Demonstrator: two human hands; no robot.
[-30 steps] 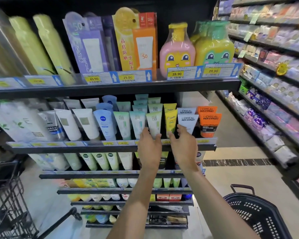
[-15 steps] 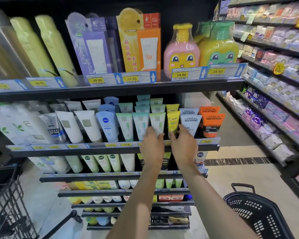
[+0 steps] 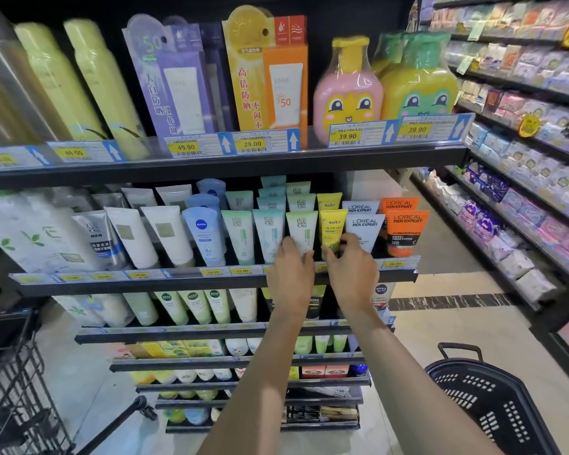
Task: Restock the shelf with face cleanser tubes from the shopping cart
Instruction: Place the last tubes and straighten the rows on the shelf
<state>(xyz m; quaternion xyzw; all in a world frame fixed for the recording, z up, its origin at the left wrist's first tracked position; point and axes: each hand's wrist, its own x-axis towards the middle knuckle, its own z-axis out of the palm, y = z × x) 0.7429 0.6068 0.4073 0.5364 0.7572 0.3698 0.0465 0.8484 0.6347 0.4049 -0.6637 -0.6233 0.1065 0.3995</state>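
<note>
Both my hands reach up to the second shelf [image 3: 138, 285], where face cleanser tubes stand in rows. My left hand [image 3: 291, 272] has its fingers around the lower end of a white and green tube [image 3: 302, 229]. My right hand [image 3: 350, 266] pinches the base of a yellow tube [image 3: 332, 226] right beside it. Teal tubes [image 3: 270, 233] stand to the left, and grey L'Oreal tubes [image 3: 363, 226] and orange L'Oreal tubes [image 3: 406, 229] to the right. The tubes' caps are hidden behind my fingers and the shelf's price rail.
A black wire shopping cart [image 3: 10, 399] stands at the lower left. A black plastic basket [image 3: 493, 405] sits on the floor at lower right. The top shelf [image 3: 230, 162] overhangs the tubes. More stocked shelves [image 3: 523, 178] line the aisle at right.
My hands stay on the same two tubes with only small finger shifts. The view has drifted a little, moving the shelves slightly right and down in frame.
</note>
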